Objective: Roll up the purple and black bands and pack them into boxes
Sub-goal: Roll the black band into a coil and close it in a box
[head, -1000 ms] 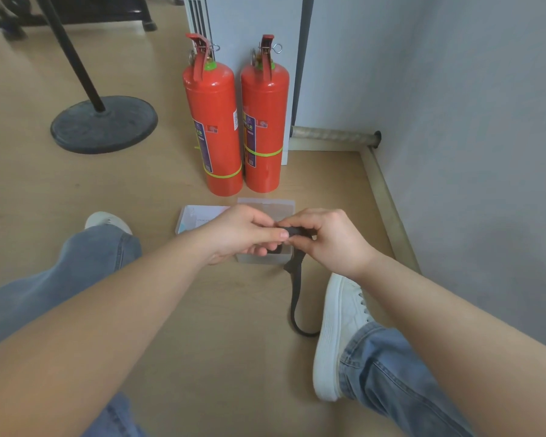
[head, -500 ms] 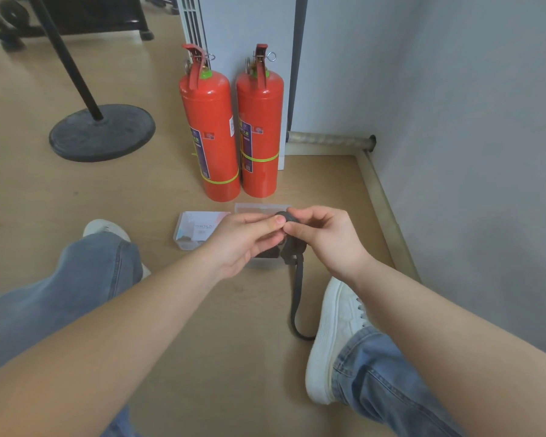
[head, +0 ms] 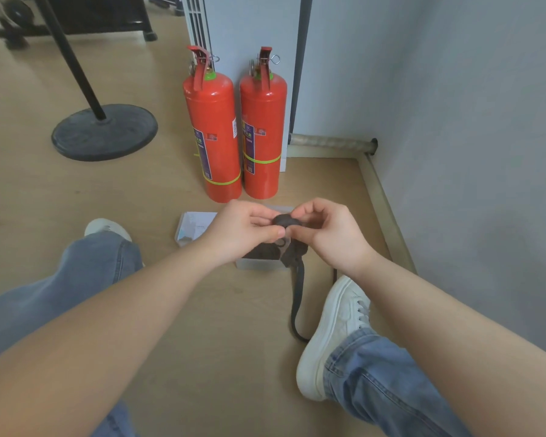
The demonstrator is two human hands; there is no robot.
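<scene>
Two hands (head: 243,230) (head: 331,236), one black band (head: 298,291), two clear boxes (head: 193,230) (head: 259,264), two red fire extinguishers (head: 213,137) (head: 263,137), two white shoes (head: 107,227) (head: 334,335), one stand base (head: 104,132).

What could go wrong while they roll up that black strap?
The roll of the black band is only pinched between the left hand and right hand; a slipped grip could let it unwind. Its loose tail runs beside the white shoe and might snag there. The clear box below already holds something dark, so room may be tight.
</scene>
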